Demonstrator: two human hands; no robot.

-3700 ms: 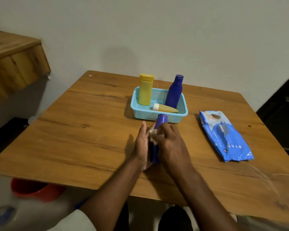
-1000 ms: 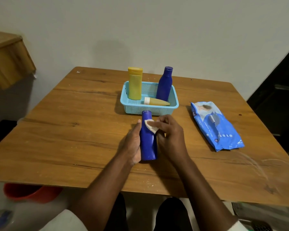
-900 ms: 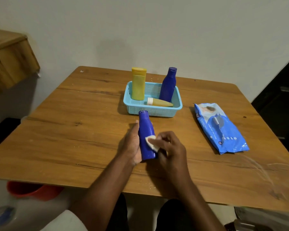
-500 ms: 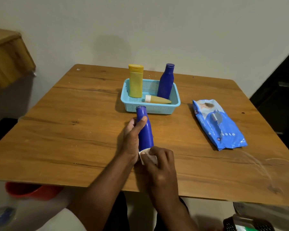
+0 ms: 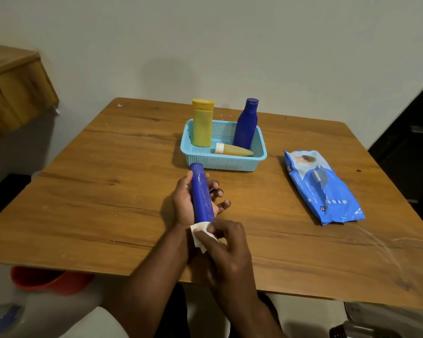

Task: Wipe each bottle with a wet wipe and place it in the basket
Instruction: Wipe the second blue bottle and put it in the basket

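My left hand (image 5: 185, 203) cradles a blue tube bottle (image 5: 201, 193) from underneath, its cap end pointing toward the basket. My right hand (image 5: 226, 247) pinches a white wet wipe (image 5: 200, 234) against the bottle's near end. The light blue basket (image 5: 221, 163) stands at mid-table, just beyond the bottle. In it a yellow bottle (image 5: 202, 123) and a dark blue bottle (image 5: 246, 124) stand upright, and a small yellow tube (image 5: 233, 150) with a white cap lies flat.
A blue wet-wipe pack (image 5: 324, 189) lies on the wooden table (image 5: 95, 191) to the right of the basket. An orange bucket (image 5: 47, 280) sits on the floor under the table's near left edge. A wooden ledge (image 5: 12, 81) juts out at far left.
My right hand has drawn the wipe down the blue bottle from its cap end to its near end. My left hand has shifted its grip, its fingers now spread under the bottle.
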